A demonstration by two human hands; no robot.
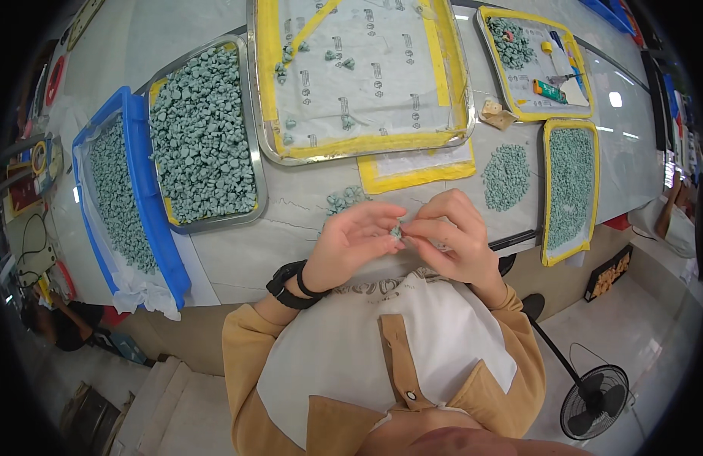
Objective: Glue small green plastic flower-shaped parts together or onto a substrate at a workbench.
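Close in front of my chest, at the table's near edge, my two hands meet over a small grey-green piece [396, 231]. It sits between the thumb and fingertips of my left hand [355, 237]. My right hand [456, 237] pinches right beside it; whatever its fingertips hold is too small to make out. Just beyond my left hand lies a little cluster of grey-green pieces [344, 200]. A loose pile of smaller grey-green bits [506, 177] rests on the table to the right of my right hand.
A metal tray [262, 199] and a blue tray [144, 197], both full of pieces, stand at left. Ahead is a large paper-lined tray [367, 144] with several pieces. At right are a tool tray [549, 116] and a yellow-edged tray [547, 190]. A fan [595, 400] stands lower right.
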